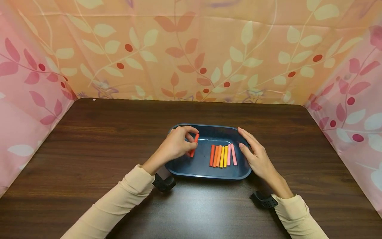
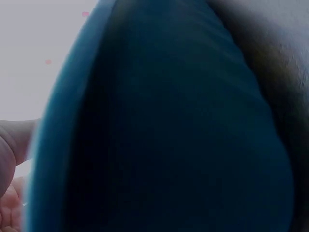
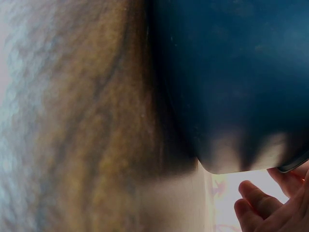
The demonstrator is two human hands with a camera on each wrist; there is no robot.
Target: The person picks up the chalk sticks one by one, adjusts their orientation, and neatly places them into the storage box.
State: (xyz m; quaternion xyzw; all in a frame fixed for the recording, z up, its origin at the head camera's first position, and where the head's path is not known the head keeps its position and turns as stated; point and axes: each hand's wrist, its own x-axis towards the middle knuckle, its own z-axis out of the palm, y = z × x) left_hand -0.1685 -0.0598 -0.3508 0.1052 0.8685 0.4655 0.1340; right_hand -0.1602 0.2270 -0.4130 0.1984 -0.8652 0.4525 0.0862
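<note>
In the head view my left hand (image 1: 176,142) is over the left part of a dark blue tray (image 1: 209,177). Its thumb and fingers pinch a slim red crayon-like stick (image 1: 196,138), which leans close over the tray floor. Seven-odd aside, several similar sticks lie side by side in the tray: one red (image 1: 212,155), two orange (image 1: 218,156), two yellow (image 1: 223,156) and two pink (image 1: 231,154). My right hand (image 1: 259,159) rests at the tray's right rim with extended fingers, the thumb reaching over the edge. Both wrist views mostly show the tray's blue wall (image 2: 178,121).
The tray stands on a dark brown wooden table (image 1: 119,132). Behind and beside the table hang leaf-patterned curtains (image 1: 191,49). A black band (image 1: 163,183) sits at my left wrist, another band (image 1: 264,200) at my right. A small pale spot lies near the far left corner.
</note>
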